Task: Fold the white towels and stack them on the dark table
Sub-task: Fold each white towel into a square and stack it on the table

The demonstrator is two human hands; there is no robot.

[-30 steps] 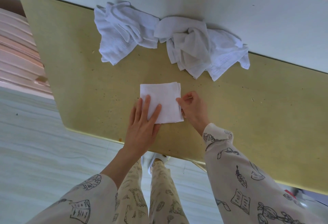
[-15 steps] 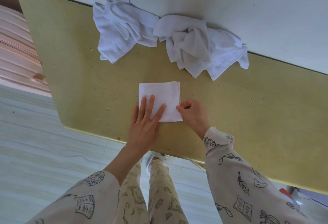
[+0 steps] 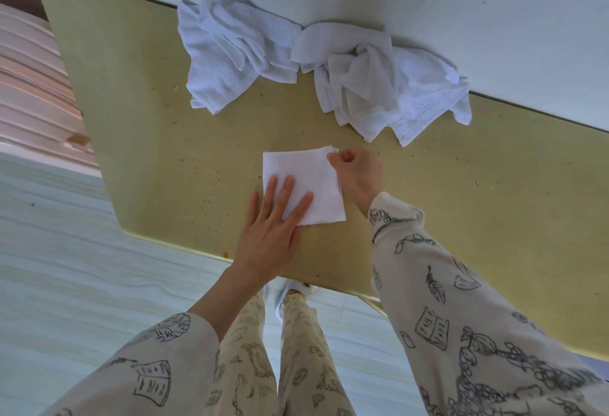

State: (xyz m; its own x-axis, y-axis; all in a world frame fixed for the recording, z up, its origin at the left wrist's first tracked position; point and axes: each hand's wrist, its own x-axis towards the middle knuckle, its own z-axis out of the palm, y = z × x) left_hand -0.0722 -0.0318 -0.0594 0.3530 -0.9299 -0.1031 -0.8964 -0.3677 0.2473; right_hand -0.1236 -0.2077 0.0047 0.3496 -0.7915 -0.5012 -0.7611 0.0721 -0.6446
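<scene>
A small folded white towel (image 3: 306, 171) lies square on the olive-yellow table (image 3: 164, 139), near its front edge. My left hand (image 3: 273, 231) rests flat on the towel's near left part, fingers spread. My right hand (image 3: 356, 171) is at the towel's far right corner, fingertips pinched on that corner. Two heaps of crumpled white towels lie at the table's far edge: one on the left (image 3: 230, 50), one on the right (image 3: 389, 86).
A white wall (image 3: 428, 3) runs along the table's far side. Pale striped flooring (image 3: 66, 267) lies below the table's front edge, with pink striped fabric (image 3: 29, 86) at the left. My patterned trousers and feet (image 3: 296, 293) show under the table edge.
My right hand has slid from the towel's near right edge up to its far right corner. My left hand stays flat on the towel.
</scene>
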